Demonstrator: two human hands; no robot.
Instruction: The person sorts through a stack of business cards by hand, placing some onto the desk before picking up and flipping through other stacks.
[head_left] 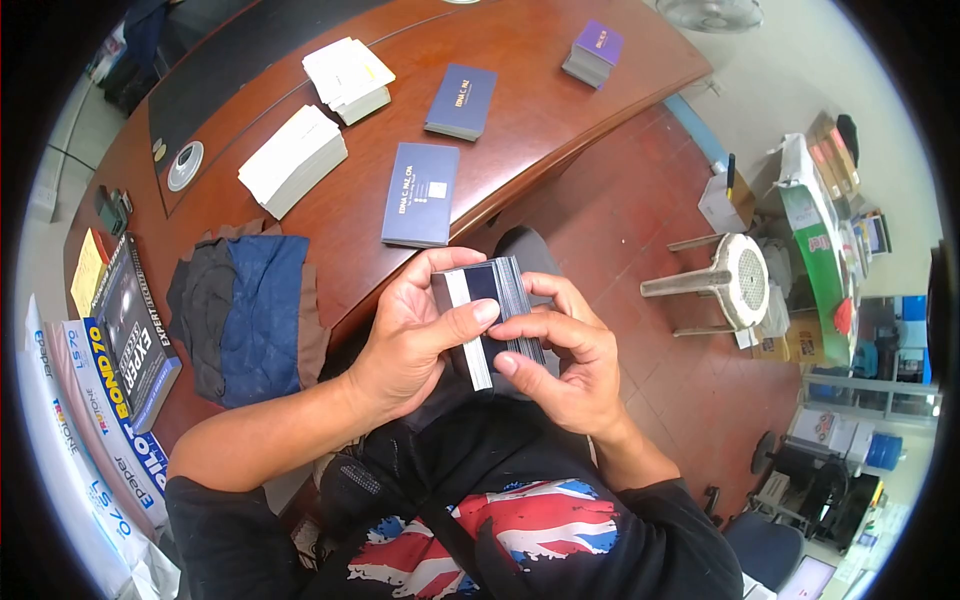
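A thick deck of dark business cards [513,285] is held over my lap, part of it fanned so that a white band shows. My left hand [425,320] grips the deck from the left, its thumb across the top card. From the other side, my right hand [570,360] has its fingers curled on the dark card edges. On the desk beyond lie a near stack of navy cards [421,195], a farther navy stack [461,100] and a small purple stack [596,52].
Two white card stacks [293,160] [349,78] sit on the wooden desk [540,130]. Folded dark cloth [245,320] lies left, beside a thick book [135,335] and paper reams [110,400]. A white stool [738,282] stands on the red tiled floor, right.
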